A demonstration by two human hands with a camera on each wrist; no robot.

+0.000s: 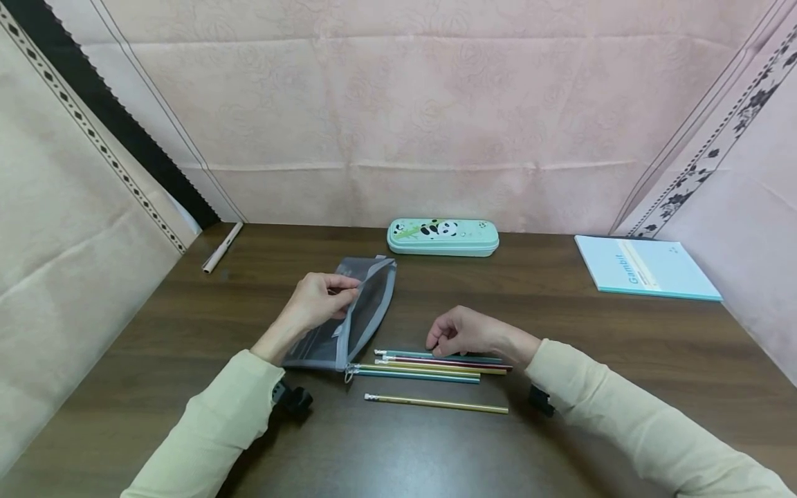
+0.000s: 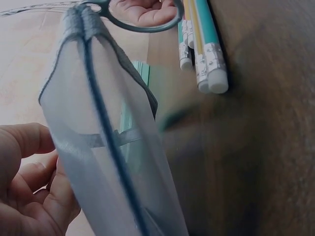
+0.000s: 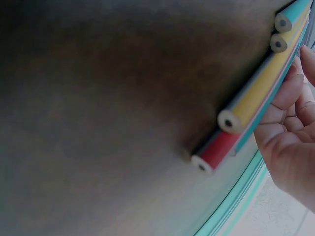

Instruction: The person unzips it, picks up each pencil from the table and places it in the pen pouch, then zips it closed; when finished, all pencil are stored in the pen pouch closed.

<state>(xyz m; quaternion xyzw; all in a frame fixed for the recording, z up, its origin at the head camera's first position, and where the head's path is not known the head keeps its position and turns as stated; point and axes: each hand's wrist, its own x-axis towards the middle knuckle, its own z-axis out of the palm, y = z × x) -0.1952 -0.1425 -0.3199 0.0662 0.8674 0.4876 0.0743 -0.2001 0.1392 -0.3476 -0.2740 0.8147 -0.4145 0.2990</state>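
Note:
My left hand (image 1: 320, 301) pinches the rim of a grey mesh zip pouch (image 1: 370, 304), which stands partly open on the table. In the left wrist view the pouch (image 2: 113, 147) shows its sheer side and, at the top, a zipper pull ring (image 2: 142, 28). Just right of it lies a row of several unsharpened pencils (image 1: 429, 370), teal, yellow and dark red, eraser ends toward the pouch. Over the row's far side is my right hand (image 1: 467, 330), fingers curled, fingertips at the far teal pencil (image 1: 473, 358). Whether they grip it is hidden. A single yellow pencil (image 1: 436, 403) lies nearer me.
At the back of the brown table (image 1: 529, 290) stands a mint pencil case (image 1: 442, 238) with a panda print. A light blue notebook (image 1: 647, 268) lies at the back right. A thin white stick-like object (image 1: 223, 247) lies at the back left. Fabric screens (image 1: 398, 124) enclose the table.

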